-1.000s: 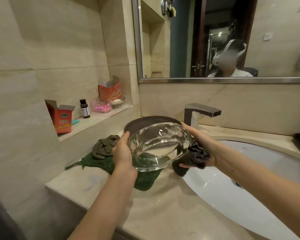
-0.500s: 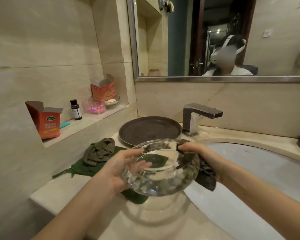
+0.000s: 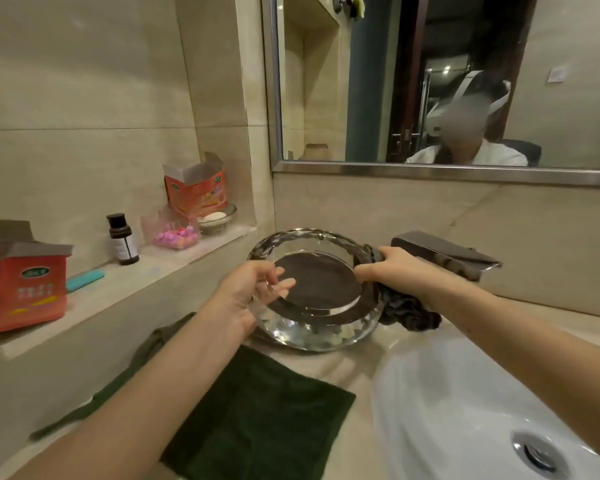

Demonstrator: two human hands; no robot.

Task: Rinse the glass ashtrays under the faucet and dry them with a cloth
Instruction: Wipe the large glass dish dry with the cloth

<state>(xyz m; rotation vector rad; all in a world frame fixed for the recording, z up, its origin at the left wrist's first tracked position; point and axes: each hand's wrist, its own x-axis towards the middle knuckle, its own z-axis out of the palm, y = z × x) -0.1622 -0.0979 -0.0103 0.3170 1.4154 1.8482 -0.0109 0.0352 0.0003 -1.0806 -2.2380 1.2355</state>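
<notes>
ashtray (image 3: 317,327) held between both hands above dark plate (image 3: 317,289), left hand (image 3: 253,289) gripping near-left rim, right hand (image 3: 392,268) pinching cloth (image 3: 409,313) against far-right rim, mouth tilted toward viewer.

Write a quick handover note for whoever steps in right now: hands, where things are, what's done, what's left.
Left hand grips the glass ashtray at its left rim.
Right hand pinches the dark cloth against the right rim.
Ashtray is held over the dark plate, left of the sink.
Faucet shows no water.
Drying appears underway; whether rinsing is finished can't be told.
</notes>
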